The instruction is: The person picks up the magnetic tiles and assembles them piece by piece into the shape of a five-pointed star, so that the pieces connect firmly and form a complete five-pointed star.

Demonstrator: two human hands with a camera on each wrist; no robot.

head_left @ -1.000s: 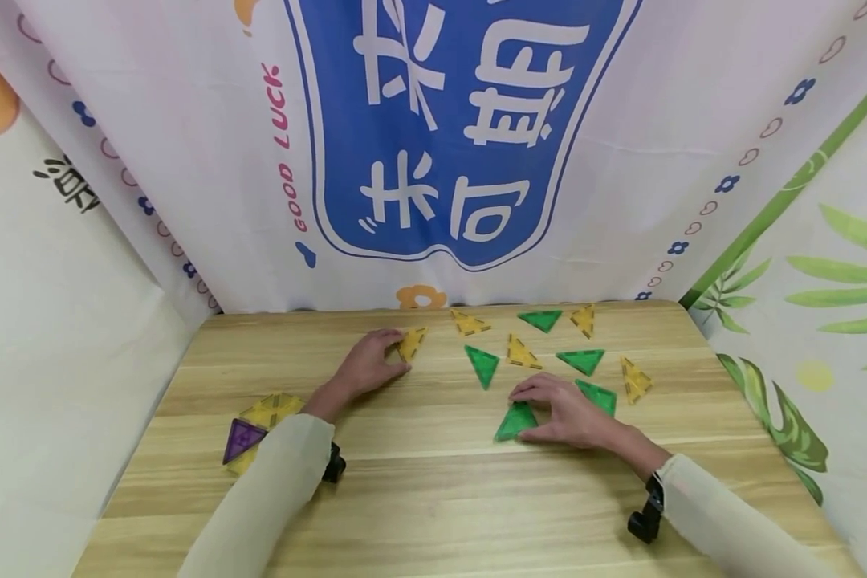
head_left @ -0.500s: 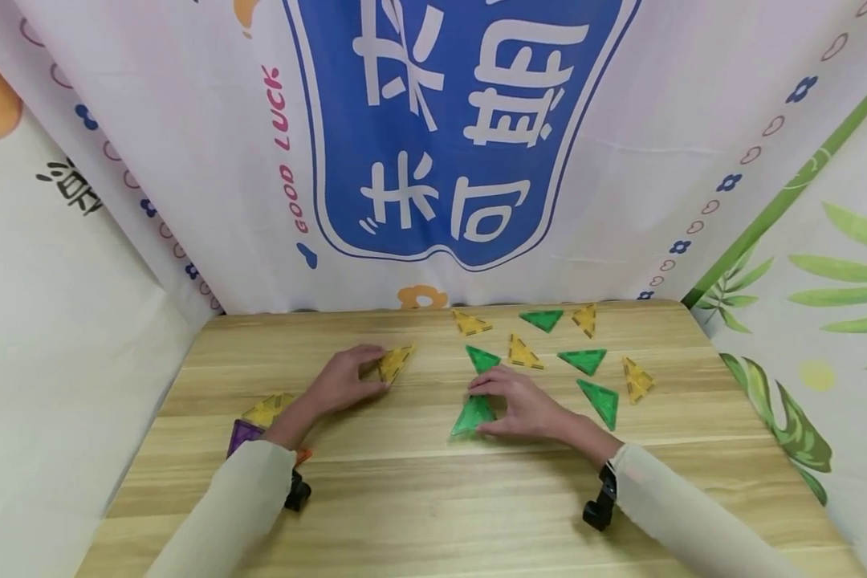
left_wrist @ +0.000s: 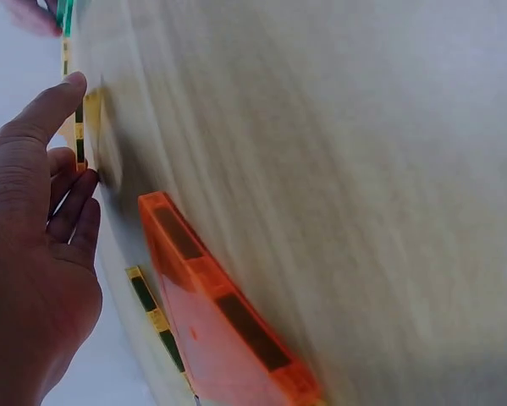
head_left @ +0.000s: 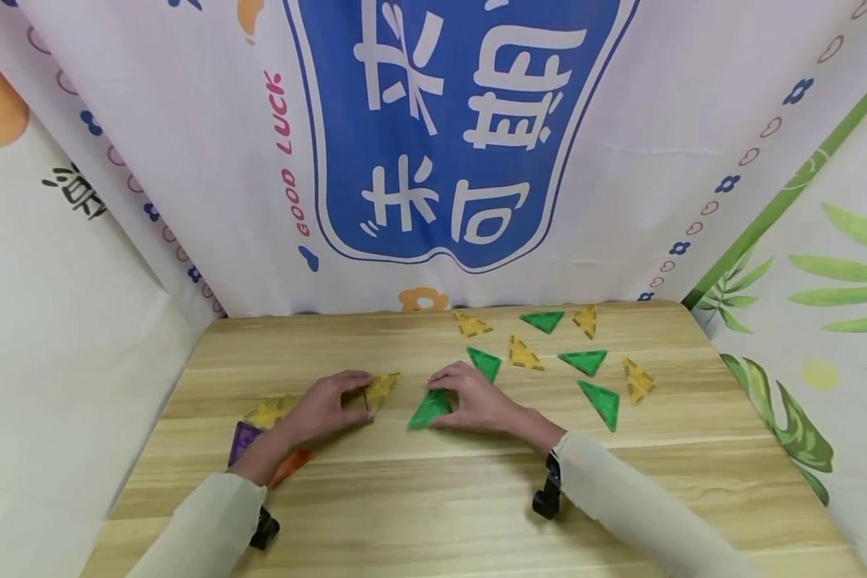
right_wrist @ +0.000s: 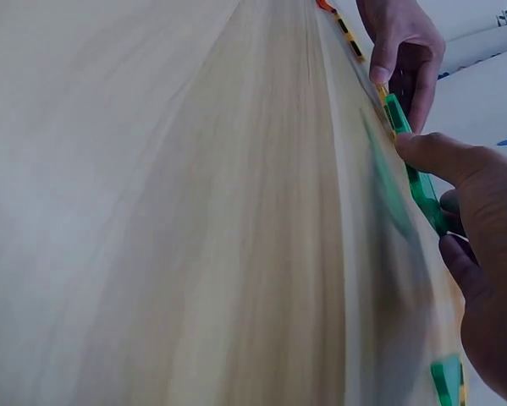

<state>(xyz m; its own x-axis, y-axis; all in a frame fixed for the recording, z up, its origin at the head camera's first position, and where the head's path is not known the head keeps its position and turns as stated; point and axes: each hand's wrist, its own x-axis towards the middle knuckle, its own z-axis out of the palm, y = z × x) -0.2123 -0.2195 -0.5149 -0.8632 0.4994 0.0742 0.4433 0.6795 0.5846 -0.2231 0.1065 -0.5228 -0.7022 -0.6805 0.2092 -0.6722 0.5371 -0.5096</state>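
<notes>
Near the middle of the table, my left hand (head_left: pixel 323 411) pinches a yellow triangular magnetic tile (head_left: pixel 382 390) between thumb and fingers. My right hand (head_left: pixel 479 400) pinches a green triangular magnetic tile (head_left: pixel 426 412), just right of the yellow one with a small gap. In the right wrist view the green tile (right_wrist: pixel 421 188) is raised over its own reflection on the wood. Under and beside my left forearm lie a purple tile (head_left: pixel 243 441), a yellow tile (head_left: pixel 269 412) and an orange tile (head_left: pixel 291 464), partly hidden. The left wrist view shows the orange tile (left_wrist: pixel 223 313) close up.
Loose green tiles (head_left: pixel 583 362) and yellow tiles (head_left: pixel 526 353) lie scattered over the back right of the wooden table (head_left: pixel 433 514). One green tile (head_left: pixel 485 364) sits just behind my right hand. A printed curtain (head_left: pixel 621 201) hangs along the table's back edge.
My left hand has brought the yellow tile nearer and to the left. My right hand has carried the green tile left, so the two tiles are now closer together.
</notes>
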